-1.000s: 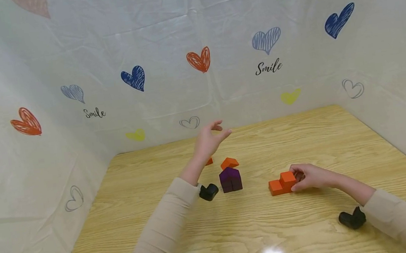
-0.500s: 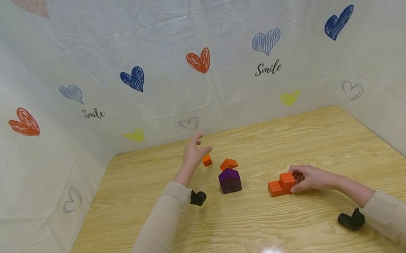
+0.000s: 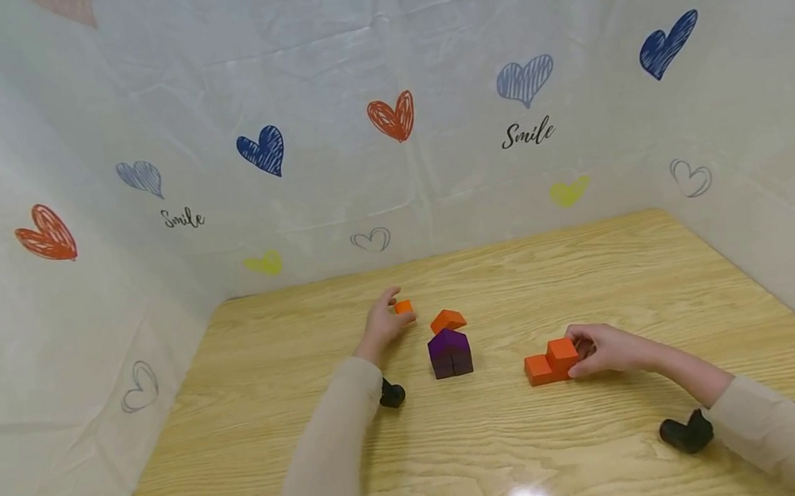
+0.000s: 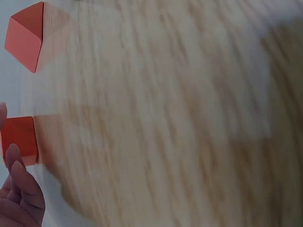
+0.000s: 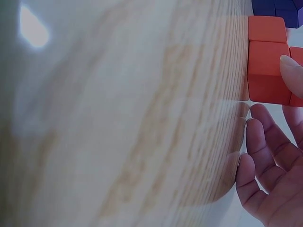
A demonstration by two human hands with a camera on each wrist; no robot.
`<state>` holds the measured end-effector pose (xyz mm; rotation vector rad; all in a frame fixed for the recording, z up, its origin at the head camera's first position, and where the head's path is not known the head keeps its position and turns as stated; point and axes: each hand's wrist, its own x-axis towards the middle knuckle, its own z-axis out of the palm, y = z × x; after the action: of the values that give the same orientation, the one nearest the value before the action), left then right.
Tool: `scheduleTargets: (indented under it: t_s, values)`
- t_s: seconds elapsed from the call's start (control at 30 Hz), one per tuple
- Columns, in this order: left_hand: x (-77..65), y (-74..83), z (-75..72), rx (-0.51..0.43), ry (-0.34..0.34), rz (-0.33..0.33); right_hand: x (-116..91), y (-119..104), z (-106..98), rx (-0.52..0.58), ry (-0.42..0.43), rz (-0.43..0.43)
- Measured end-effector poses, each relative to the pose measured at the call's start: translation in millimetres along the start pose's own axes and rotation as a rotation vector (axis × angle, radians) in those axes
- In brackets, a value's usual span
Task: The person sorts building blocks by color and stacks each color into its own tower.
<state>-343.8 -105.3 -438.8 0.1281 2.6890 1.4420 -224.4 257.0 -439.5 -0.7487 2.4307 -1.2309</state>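
In the head view, my left hand [image 3: 381, 323] reaches round a small orange cube [image 3: 403, 307] at the back, fingers spread on either side of it. The left wrist view shows fingertips overlapping that orange cube [image 4: 19, 137] and the thumb tip at its upper corner. My right hand [image 3: 611, 346] grips the right end of a stepped group of orange cubes; its thumb lies on the raised orange cube [image 3: 562, 353], beside a lower orange cube [image 3: 538, 369]. In the right wrist view, the other right fingers [image 5: 265, 156] curl loosely beside the blocks.
Between the hands stands a dark purple house-shaped block stack [image 3: 450, 354]. Just behind it lies an orange triangular block [image 3: 447, 321]. Black wrist camera mounts [image 3: 687, 433] hang by both sleeves. A white curtain [image 3: 462, 167] printed with hearts borders the wooden table [image 3: 480, 451].
My left hand has moved left, then down from above the table to the small orange cube at the back. The right hand keeps its hold on the orange cubes.
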Motion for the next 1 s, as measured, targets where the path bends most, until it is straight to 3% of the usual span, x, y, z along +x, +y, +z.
scheduleTargets:
  t_s: [0.27,0.57,1.0]
  values:
    - [1.5,-7.9,5.3,-0.145,0.006,-0.056,0.9,0.8,0.5,0.008,0.002,0.006]
    - [4.8,-18.9,4.4,-0.19,0.024,-0.11,0.2,0.4,-0.4,0.009,0.003,0.004]
    - [2.3,-13.9,3.8,-0.222,0.048,-0.171,-0.2,-0.1,-0.5,0.015,0.002,-0.003]
